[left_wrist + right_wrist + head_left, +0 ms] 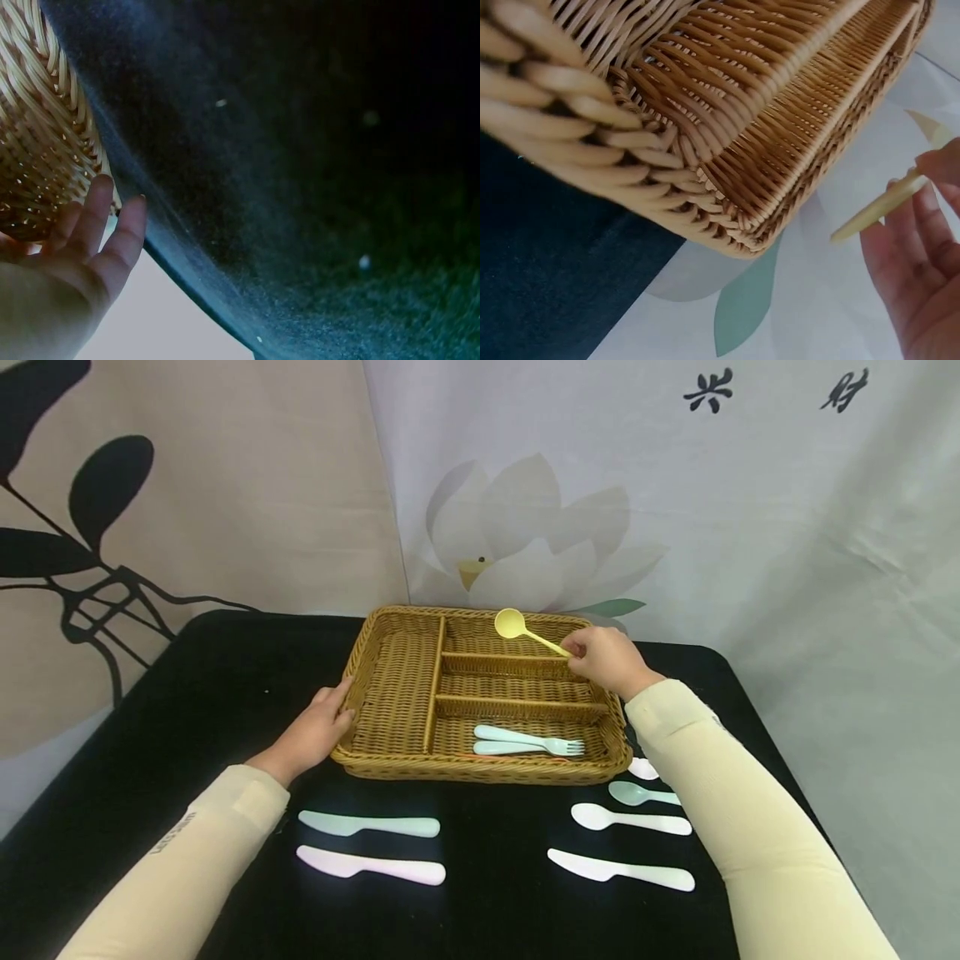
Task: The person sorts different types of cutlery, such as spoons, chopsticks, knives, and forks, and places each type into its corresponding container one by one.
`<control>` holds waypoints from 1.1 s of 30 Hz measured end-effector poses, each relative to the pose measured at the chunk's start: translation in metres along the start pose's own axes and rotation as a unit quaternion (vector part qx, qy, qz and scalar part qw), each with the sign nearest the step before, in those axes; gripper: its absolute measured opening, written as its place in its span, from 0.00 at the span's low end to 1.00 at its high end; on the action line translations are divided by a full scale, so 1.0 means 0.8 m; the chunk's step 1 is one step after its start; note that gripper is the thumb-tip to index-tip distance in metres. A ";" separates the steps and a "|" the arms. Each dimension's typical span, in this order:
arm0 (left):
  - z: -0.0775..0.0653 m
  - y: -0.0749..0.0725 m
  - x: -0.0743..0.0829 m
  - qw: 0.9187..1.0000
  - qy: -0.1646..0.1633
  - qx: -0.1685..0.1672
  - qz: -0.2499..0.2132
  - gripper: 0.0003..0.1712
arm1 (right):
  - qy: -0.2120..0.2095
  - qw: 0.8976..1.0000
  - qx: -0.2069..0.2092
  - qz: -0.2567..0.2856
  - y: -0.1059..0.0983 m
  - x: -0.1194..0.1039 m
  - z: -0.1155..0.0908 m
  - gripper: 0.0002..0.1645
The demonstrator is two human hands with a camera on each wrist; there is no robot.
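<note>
A yellow spoon hangs above the back right compartment of a wicker cutlery basket. My right hand pinches it by the handle, with the bowl pointing left. The handle's end shows between thumb and fingers in the right wrist view. At the basket's left side, my left hand touches the outer wall, its fingers extended and slightly spread. Two pale blue forks lie in the front right compartment. An orange-red edge shows beside them, mostly hidden.
On the black tablecloth before the basket lie a pale green knife, a pinkish knife and a white knife. To the right are a white spoon, a pale green spoon and a partly hidden pinkish piece. A printed curtain hangs behind.
</note>
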State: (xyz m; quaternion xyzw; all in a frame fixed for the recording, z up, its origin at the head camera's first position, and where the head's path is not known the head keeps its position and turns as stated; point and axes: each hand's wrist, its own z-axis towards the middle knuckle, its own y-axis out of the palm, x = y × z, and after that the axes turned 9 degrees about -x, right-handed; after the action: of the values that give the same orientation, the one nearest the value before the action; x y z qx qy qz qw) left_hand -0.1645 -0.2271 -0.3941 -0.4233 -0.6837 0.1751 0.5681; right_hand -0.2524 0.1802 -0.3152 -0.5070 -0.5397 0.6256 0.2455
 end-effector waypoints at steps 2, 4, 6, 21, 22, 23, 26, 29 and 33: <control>-0.001 0.001 0.000 1.000 0.000 0.000 -0.001 0.37 | 0.006 1.000 -0.006 -0.009 0.003 0.001 0.005 0.17; -0.001 0.002 0.000 1.000 0.000 -0.001 0.001 0.37 | 0.013 1.000 -0.014 -0.017 0.005 0.002 0.008 0.17; 0.000 0.002 0.000 1.000 -0.001 -0.003 0.001 0.37 | 0.018 0.999 -0.019 -0.025 0.008 0.003 0.012 0.18; 0.003 0.000 -0.002 1.000 0.013 0.008 0.015 0.36 | 0.033 0.988 -0.028 -0.150 0.017 0.011 0.042 0.20; 0.003 0.000 -0.002 1.000 0.013 0.008 0.015 0.36 | 0.034 0.987 -0.027 -0.153 0.017 0.011 0.043 0.20; 0.003 0.000 -0.002 1.000 0.013 0.008 0.014 0.36 | 0.036 0.987 -0.026 -0.154 0.018 0.011 0.045 0.20; 0.002 0.000 -0.001 1.000 0.012 0.010 0.014 0.36 | 0.039 0.986 -0.024 -0.160 0.020 0.010 0.050 0.20; 0.001 0.000 0.000 1.000 0.010 0.010 0.014 0.36 | 0.040 0.985 -0.024 -0.164 0.023 0.010 0.055 0.19; 0.001 0.000 0.000 1.000 0.005 0.008 0.013 0.36 | 0.041 0.985 -0.031 -0.167 0.025 0.007 0.060 0.18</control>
State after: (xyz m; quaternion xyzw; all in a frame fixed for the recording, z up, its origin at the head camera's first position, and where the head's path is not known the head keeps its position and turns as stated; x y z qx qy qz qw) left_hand -0.1649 -0.2268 -0.3943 -0.4291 -0.6735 0.1856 0.5725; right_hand -0.2930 0.1585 -0.3404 -0.4425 -0.6254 0.5374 0.3526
